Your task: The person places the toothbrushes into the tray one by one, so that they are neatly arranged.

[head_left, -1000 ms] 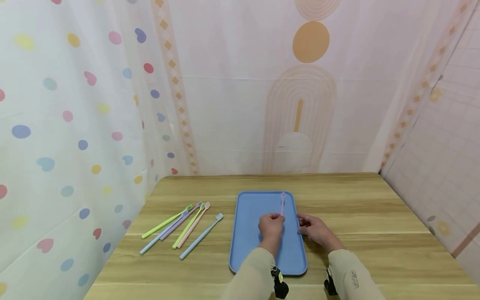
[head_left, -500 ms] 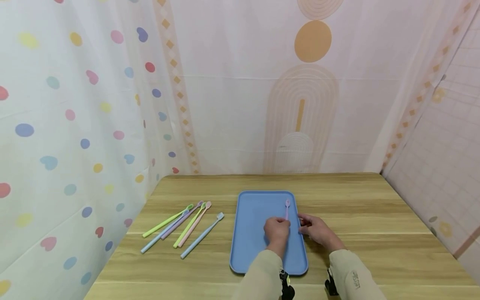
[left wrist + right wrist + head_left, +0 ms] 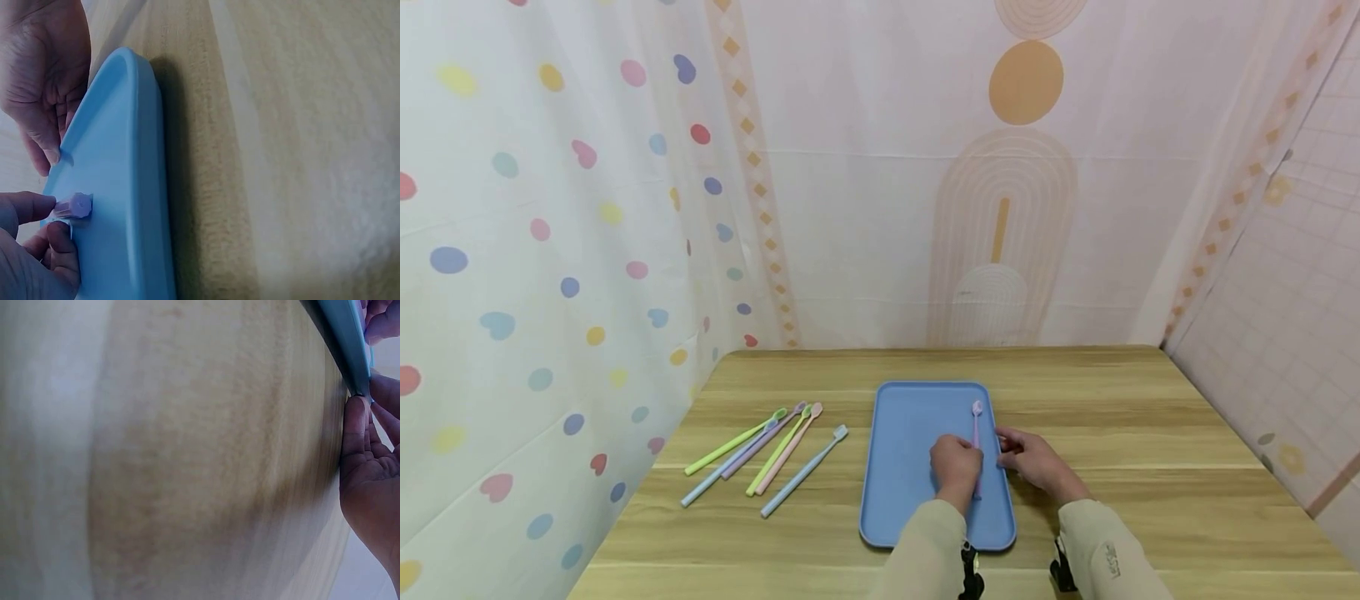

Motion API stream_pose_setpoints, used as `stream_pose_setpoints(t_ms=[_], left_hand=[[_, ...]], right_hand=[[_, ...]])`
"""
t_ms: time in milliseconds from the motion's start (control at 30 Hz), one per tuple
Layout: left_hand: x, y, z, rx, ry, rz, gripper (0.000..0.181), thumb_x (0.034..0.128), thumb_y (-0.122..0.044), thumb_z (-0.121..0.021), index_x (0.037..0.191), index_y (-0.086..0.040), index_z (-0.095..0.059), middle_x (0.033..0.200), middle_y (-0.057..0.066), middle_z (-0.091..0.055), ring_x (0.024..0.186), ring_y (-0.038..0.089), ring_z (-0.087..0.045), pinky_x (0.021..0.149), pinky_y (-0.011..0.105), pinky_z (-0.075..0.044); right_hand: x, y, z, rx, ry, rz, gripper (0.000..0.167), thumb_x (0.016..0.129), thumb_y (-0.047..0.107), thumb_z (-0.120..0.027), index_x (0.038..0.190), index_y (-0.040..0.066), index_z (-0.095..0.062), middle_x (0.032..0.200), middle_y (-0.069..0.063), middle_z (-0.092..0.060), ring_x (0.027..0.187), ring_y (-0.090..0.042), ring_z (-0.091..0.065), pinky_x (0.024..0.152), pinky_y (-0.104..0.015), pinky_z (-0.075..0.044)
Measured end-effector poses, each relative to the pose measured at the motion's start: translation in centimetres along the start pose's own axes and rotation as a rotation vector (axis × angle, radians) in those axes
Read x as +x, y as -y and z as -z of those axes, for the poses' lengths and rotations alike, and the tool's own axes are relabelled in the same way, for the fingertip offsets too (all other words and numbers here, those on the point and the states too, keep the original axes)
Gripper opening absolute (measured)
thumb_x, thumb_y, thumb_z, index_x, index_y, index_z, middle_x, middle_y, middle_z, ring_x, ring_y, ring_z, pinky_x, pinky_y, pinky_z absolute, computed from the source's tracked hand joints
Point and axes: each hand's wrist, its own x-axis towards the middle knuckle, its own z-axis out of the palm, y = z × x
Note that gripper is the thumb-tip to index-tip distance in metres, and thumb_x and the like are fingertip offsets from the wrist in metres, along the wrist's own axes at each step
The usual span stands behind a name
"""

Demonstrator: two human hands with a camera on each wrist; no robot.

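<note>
Inside the blue tray (image 3: 910,500), near its right side, lies a pinkish-purple toothbrush (image 3: 976,427) with its head toward the far end. The thumb and fingers of my left hand (image 3: 955,468) pinch its handle; the left wrist view shows the handle's butt end (image 3: 80,205) between them. My right hand (image 3: 1036,465) holds the tray's right rim, with digits on both sides of the edge in the right wrist view, where the tray (image 3: 340,337) shows only as a narrow strip.
Left of the tray, several toothbrushes lie bunched on the wooden table (image 3: 1112,400), among them a green one (image 3: 722,450) and a pink one (image 3: 786,454). A light blue toothbrush (image 3: 802,473) lies apart, nearer the tray. Patterned curtains (image 3: 850,208) hang behind the table.
My left hand has shifted right and slightly nearer with the toothbrush, toward the tray's right side. More of the handle's lower end now shows. My right hand stays at the rim.
</note>
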Motion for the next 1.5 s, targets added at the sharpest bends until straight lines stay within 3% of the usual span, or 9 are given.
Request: stream_pose_setpoints(t_ms=[333, 700, 833, 1133, 1367, 1500], left_hand=[[-0.2, 0.3, 0.3, -0.029, -0.027, -0.034, 0.007, 0.0734, 0.004, -0.074, 0.070, -0.002, -0.072, 0.066, 0.005, -0.063, 0.061, 0.021, -0.059, 0.059, 0.034, -0.052], [0.3, 0.6, 0.4, -0.065, 0.020, 0.007, 0.001, 0.0775, -0.002, -0.073, 0.076, -0.002, -0.073, 0.071, 0.004, -0.065, 0.065, 0.019, -0.060, 0.061, 0.034, -0.052], [1.0, 0.9, 0.9, -0.070, 0.025, -0.004, 0.004, 0.0791, -0.005, -0.072, 0.082, -0.002, -0.075, 0.074, 0.004, -0.067, 0.066, 0.019, -0.061, 0.061, 0.035, -0.052], [3.4, 0.7, 3.8, -0.103, 0.102, -0.025, 0.011, 0.0855, -0.007, -0.072, 0.094, -0.003, -0.076, 0.082, 0.004, -0.068, 0.072, 0.017, -0.063, 0.065, 0.035, -0.052], [5.7, 0.3, 4.7, -0.111, 0.191, -0.106, 0.021, 0.0846, -0.008, -0.074, 0.104, 0.001, -0.075, 0.086, 0.004, -0.067, 0.076, 0.015, -0.059, 0.066, 0.030, -0.050], [6.9, 0.1, 5.4, -0.104, 0.207, -0.167, 0.024, 0.0838, -0.008, -0.075, 0.106, 0.001, -0.075, 0.086, 0.005, -0.066, 0.076, 0.014, -0.056, 0.066, 0.028, -0.048]], right_hand=[[0.0, 0.0, -0.1, -0.011, 0.000, -0.017, 0.050, 0.088, -0.007, -0.063, 0.137, -0.008, -0.052, 0.108, -0.014, -0.063, 0.091, -0.024, -0.055, 0.077, -0.033, -0.048], [-0.1, 0.0, 0.0, -0.003, -0.003, 0.015, 0.051, 0.087, -0.008, -0.063, 0.137, -0.010, -0.052, 0.108, -0.017, -0.064, 0.096, -0.026, -0.058, 0.083, -0.037, -0.050], [-0.2, 0.0, 0.0, -0.006, 0.003, 0.021, 0.051, 0.087, -0.007, -0.064, 0.137, -0.010, -0.052, 0.108, -0.018, -0.063, 0.095, -0.026, -0.056, 0.078, -0.034, -0.049], [-0.1, 0.0, 0.0, 0.010, 0.010, 0.016, 0.052, 0.087, -0.006, -0.065, 0.137, -0.009, -0.052, 0.107, -0.014, -0.062, 0.095, -0.025, -0.055, 0.076, -0.033, -0.049], [-0.1, 0.1, 0.1, 0.024, 0.000, 0.004, 0.052, 0.087, -0.006, -0.065, 0.137, -0.008, -0.053, 0.106, -0.013, -0.062, 0.094, -0.025, -0.054, 0.074, -0.033, -0.048], [0.0, 0.0, 0.0, 0.027, -0.002, 0.010, 0.051, 0.087, -0.008, -0.064, 0.137, -0.009, -0.052, 0.107, -0.014, -0.062, 0.095, -0.026, -0.054, 0.078, -0.034, -0.049]])
